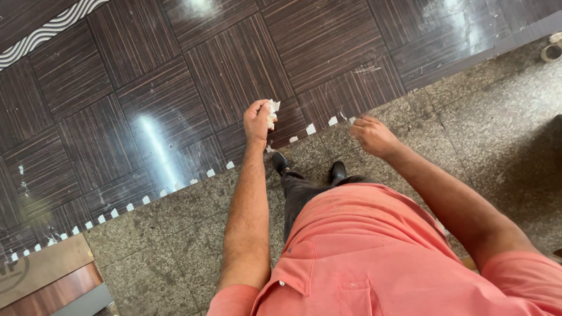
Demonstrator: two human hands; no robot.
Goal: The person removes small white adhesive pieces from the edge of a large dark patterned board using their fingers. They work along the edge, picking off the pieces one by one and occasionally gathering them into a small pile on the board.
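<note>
I stand looking straight down at my salmon-pink shirt, dark trousers and black shoes. My left hand is closed around a crumpled white wad of paper or tape, held out over the seam between two floor surfaces. My right hand is curled into a loose fist with nothing visible in it, hovering over the grey stone floor. Small white tape scraps dot the seam line.
Glossy dark wood-pattern tiles cover the far floor. A wooden-brown panel with a grey edge sits at the bottom left. A roll of tape lies at the top right. A wavy striped border runs across the top left.
</note>
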